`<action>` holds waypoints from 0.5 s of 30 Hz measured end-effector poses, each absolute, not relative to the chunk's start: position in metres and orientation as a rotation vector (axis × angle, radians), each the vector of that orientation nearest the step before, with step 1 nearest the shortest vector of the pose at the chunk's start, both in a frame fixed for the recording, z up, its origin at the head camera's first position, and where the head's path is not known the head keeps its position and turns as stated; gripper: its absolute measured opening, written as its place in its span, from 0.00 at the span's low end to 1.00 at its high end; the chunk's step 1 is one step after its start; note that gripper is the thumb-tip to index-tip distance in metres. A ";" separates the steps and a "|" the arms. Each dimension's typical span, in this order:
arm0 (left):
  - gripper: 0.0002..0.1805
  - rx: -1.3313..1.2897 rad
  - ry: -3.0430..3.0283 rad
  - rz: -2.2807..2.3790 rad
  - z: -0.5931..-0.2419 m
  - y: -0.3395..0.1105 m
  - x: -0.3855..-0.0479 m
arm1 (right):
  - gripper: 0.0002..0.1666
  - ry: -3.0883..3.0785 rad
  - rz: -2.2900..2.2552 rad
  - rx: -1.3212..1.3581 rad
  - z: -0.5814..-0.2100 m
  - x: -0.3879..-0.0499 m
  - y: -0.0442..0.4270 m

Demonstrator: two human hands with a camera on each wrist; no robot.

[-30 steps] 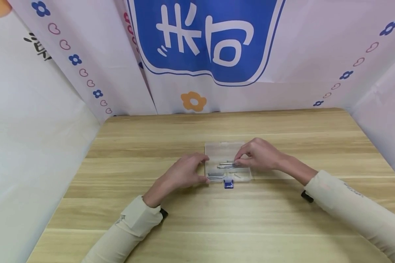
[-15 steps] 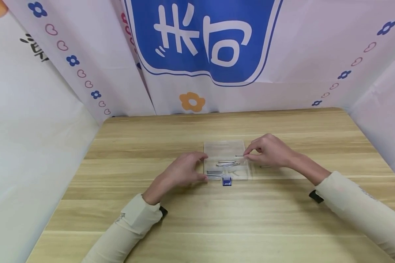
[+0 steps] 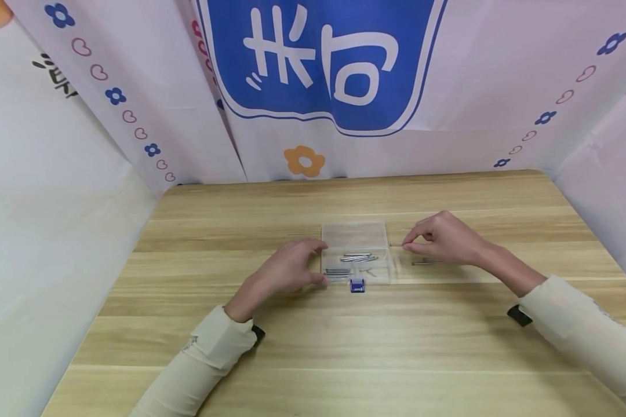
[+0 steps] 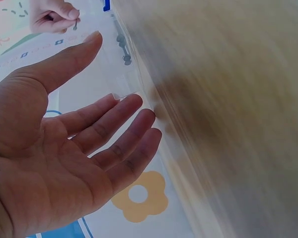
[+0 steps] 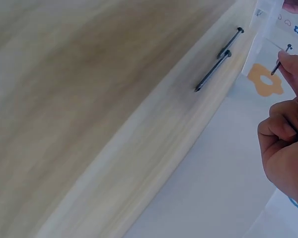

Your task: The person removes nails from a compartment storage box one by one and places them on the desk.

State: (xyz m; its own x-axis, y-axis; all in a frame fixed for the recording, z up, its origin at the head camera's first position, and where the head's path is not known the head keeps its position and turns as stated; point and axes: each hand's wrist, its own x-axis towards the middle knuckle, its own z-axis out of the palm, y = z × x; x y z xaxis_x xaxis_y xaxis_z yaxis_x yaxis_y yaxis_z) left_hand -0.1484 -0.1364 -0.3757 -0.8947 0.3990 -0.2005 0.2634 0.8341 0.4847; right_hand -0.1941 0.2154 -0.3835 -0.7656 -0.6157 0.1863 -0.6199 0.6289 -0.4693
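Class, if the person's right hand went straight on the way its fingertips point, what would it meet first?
Probably the right side of the open clear box, with the pinched metal fastener leading. The height of the right hand is unclear, so it might pass above.

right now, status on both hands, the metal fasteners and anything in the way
Left hand at left edge of clear box. Right hand pinching one fastener right of box. Two loose fasteners on table. Nothing visible between right hand and box.
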 end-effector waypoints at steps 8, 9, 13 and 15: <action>0.40 0.510 2.730 0.649 -0.376 -0.138 -0.149 | 0.04 -2.819 0.839 1.082 -0.391 -0.192 0.229; 0.39 0.512 2.730 0.649 -0.376 -0.138 -0.149 | 0.04 -2.823 0.840 1.077 -0.392 -0.191 0.231; 0.39 0.511 2.731 0.646 -0.376 -0.137 -0.148 | 0.03 -2.847 0.845 1.052 -0.396 -0.189 0.241; 0.39 0.510 2.732 0.645 -0.376 -0.137 -0.148 | 0.03 -2.859 0.851 1.044 -0.398 -0.187 0.245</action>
State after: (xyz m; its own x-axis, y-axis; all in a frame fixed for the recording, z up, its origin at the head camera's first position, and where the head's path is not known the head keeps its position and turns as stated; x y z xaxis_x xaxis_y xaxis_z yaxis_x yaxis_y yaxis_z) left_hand -0.1480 -0.1367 -0.3761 -0.8958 0.4000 -0.1936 0.2712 0.8372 0.4750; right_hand -0.1867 0.2455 -0.3979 -0.7815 -0.6027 0.1610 -0.5926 0.6366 -0.4936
